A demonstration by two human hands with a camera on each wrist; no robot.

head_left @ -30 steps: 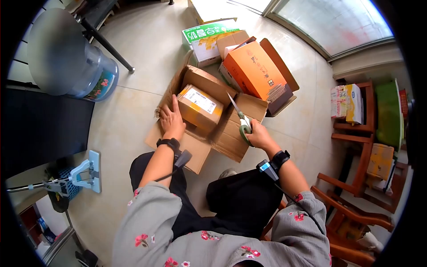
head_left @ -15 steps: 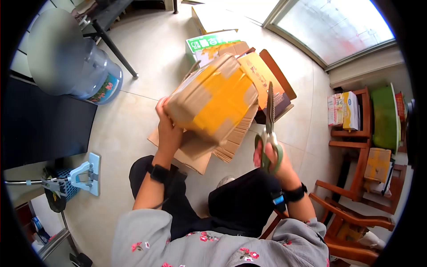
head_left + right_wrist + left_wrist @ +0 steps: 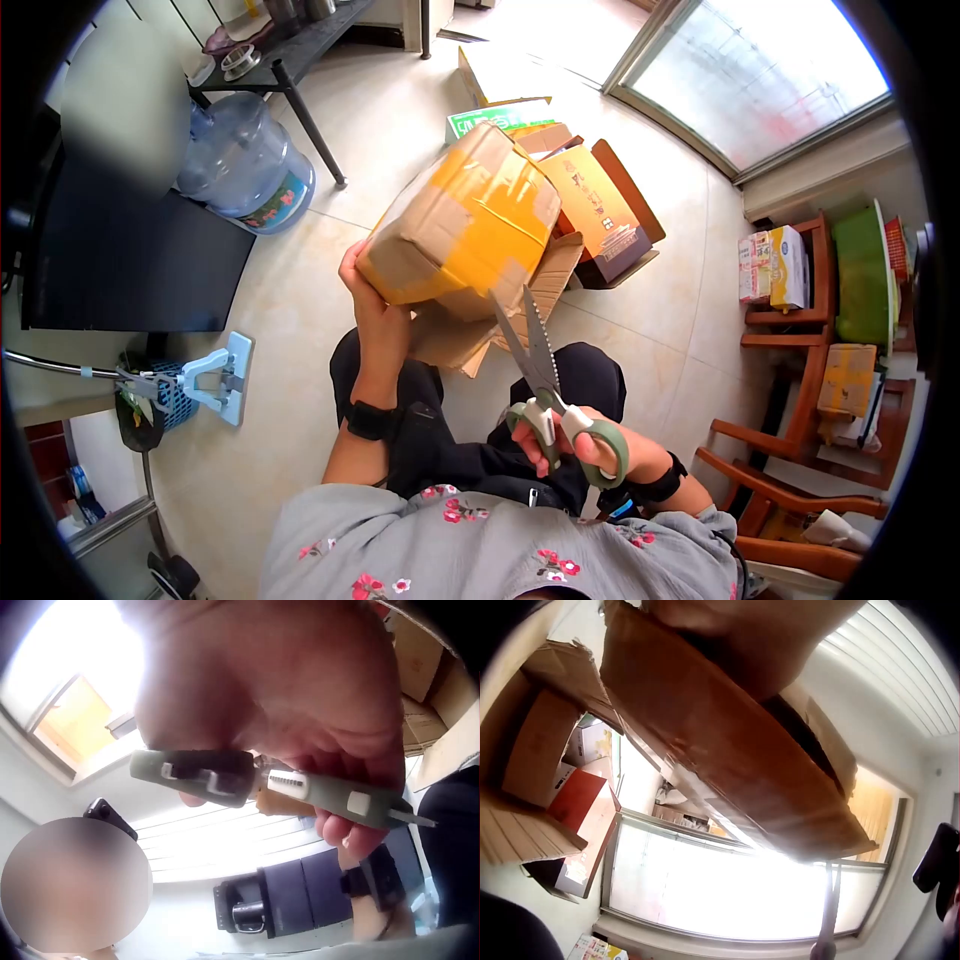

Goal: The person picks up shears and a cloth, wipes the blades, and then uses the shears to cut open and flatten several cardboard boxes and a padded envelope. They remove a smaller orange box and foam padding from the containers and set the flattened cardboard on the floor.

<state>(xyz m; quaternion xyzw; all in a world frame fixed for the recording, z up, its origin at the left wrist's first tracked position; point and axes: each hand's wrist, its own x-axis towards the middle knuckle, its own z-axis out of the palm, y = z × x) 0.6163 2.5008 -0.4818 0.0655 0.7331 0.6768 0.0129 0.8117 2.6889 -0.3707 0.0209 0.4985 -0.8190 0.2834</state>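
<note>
In the head view, a cardboard box [image 3: 445, 225] wrapped in yellow tape is raised and tilted above a larger opened carton [image 3: 450, 343]. My left hand [image 3: 378, 325] holds it at its lower left side; in the left wrist view that hand [image 3: 757, 637] lies against the brown box wall [image 3: 727, 757]. Scissors [image 3: 543, 372] with green and white handles are in my right hand [image 3: 642, 458], fingers through the loops. Their blades are parted and point up toward the box's lower edge. The right wrist view shows the scissors' handles [image 3: 322, 796] edge-on under the palm.
Behind the carton stand an orange box [image 3: 595, 200] and a green and white box [image 3: 485, 120]. A water jug [image 3: 250, 180] and a dark table [image 3: 140, 265] are at left. Wooden chairs [image 3: 790, 440] line the right side, near a glass door [image 3: 750, 85].
The taped box has been lifted out of the opened carton and tilted, its yellow tape now facing up. My right hand has drawn back toward the body with the scissors, whose blades have spread apart.
</note>
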